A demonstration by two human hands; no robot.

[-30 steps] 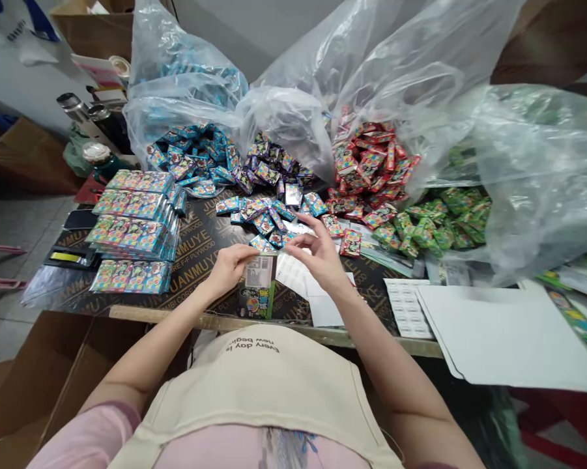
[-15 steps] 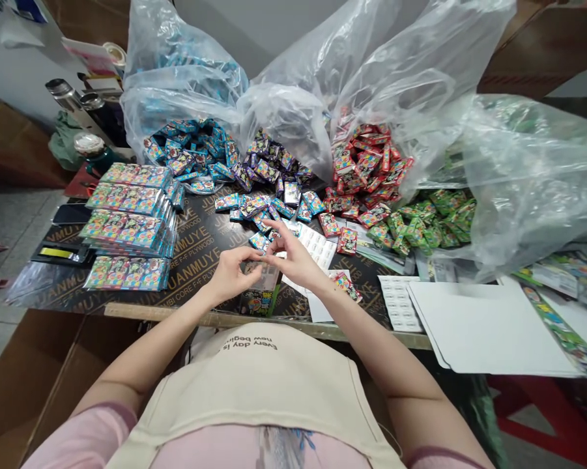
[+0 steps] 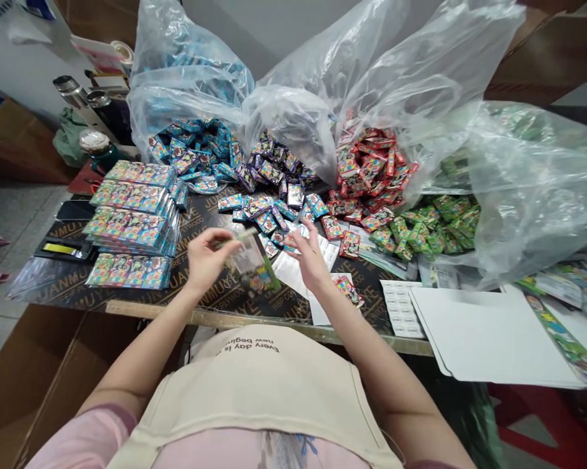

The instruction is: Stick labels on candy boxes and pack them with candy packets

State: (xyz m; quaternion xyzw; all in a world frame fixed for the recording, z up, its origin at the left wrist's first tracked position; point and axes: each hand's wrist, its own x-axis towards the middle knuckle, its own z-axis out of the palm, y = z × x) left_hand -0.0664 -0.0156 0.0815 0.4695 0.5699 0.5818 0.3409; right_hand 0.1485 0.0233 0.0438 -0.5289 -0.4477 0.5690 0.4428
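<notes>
Packet, clear with a colourful printed end, sits tilted and blurred in the left hand, pinched between thumb and fingers just above the near part of the table. Right hand lies just beside it, fingers spread wide and pressing down on a white label sheet; it holds nothing. A small red pack lies close to the right wrist.

Left of the hands, flat stacks of filled packets stand in a neat pile. To the right lie another label sheet and a large white board that overhangs the table edge.

Farther back, loose small packs spread in colour groups: blue packs on the left, purple packs in the middle, red packs next, and green packs on the right. Behind and over them slump big clear plastic bags, the blue and green ones partly filled. At the far left stand metal flasks and a lidded jar, with cardboard boxes beyond.
</notes>
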